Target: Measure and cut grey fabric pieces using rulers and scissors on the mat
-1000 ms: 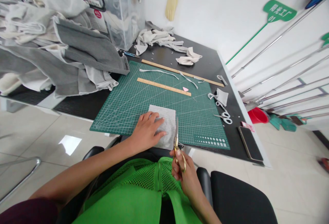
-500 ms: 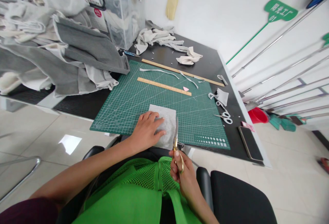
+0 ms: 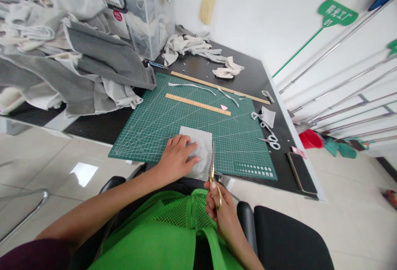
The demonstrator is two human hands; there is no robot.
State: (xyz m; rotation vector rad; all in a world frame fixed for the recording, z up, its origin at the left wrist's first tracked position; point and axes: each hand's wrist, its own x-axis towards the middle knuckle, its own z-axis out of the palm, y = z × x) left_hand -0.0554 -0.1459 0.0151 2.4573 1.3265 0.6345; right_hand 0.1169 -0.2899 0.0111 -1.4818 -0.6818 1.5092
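A light grey piece of cloth (image 3: 203, 148) lies at the front edge of the green cutting mat (image 3: 142, 125), its near end reaching past that edge. Flat on the cloth rests my left hand (image 3: 177, 157), fingers spread and pressing it down. My right hand (image 3: 221, 204) grips gold-handled scissors (image 3: 212, 170) by their loops. Their blades point away from me along the cloth's right edge and look closed or nearly so. Part of the lower cloth is hidden by my left hand.
Two wooden rulers (image 3: 198, 104) and thin cloth strips lie on the mat. To the right are white-handled scissors (image 3: 273, 142) and a phone (image 3: 301, 173). Grey fabric (image 3: 105, 55) heaps at left beside a clear plastic box (image 3: 149, 22). Cloth scraps (image 3: 186, 46) lie behind.
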